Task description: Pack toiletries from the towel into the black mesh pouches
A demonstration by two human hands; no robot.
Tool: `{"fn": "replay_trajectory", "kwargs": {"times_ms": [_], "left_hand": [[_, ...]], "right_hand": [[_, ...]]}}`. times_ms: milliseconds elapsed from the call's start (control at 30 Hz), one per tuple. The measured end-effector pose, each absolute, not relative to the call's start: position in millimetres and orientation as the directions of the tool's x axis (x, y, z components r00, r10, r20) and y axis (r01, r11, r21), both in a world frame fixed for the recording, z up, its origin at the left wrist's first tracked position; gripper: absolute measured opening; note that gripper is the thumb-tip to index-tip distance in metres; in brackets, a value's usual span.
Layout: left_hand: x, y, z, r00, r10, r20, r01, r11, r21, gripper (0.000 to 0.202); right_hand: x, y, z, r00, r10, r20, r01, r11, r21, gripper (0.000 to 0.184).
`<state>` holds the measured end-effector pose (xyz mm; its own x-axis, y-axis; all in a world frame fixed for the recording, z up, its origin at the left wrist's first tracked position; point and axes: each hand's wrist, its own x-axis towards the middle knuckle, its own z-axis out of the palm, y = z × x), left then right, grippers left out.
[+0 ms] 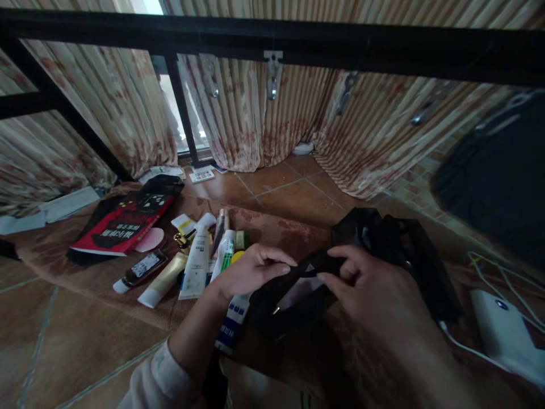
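My left hand (251, 272) pinches the near-left edge of a black mesh pouch (264, 312). On its other side, my right hand (361, 272) grips the rim between thumb and fingers. The pouch's mouth gapes between both hands, with something pale and greyish showing inside that I cannot make out. Beside my left hand lie a large white tube (198, 261), a white and green tube (224, 250) and a blue and white package (233, 324) partly under my wrist. A cream-gold tube (164, 279) and a dark bottle (142, 270) lie further left.
A red and black book (123, 227) and a pink round item (149, 239) rest on the cloth-covered surface (162, 315). More black mesh (409, 255) lies behind my right hand. At the right is a white power bank (502, 329) with cables. A black metal bar (272, 34) with hooks crosses above.
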<state>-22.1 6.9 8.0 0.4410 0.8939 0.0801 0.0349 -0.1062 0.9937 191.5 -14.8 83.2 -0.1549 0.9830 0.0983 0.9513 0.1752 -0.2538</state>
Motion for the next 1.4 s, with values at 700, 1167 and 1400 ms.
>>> {"fn": "replay_trajectory", "kwargs": {"times_ms": [700,1167,1400], "left_hand": [[-13.4,0.4,20.6,0.535,0.842,0.065,0.063,-0.117,0.991,0.018],[-22.2,13.0,8.3,0.134,0.977,0.164,0.249,-0.194,0.949,0.054],[-5.1,14.6,-15.3,0.028,0.988,0.15,0.329,-0.15,0.932,0.085]], "right_hand": [[172.0,-13.3,71.4,-0.451,0.869,-0.204,0.867,0.372,-0.331,0.018],[185.0,6.5,61.2,0.004,0.992,-0.124,0.959,-0.039,-0.282,0.02],[184.0,11.7,56.6,0.066,0.99,-0.125,0.94,-0.103,-0.326,0.02]]}}
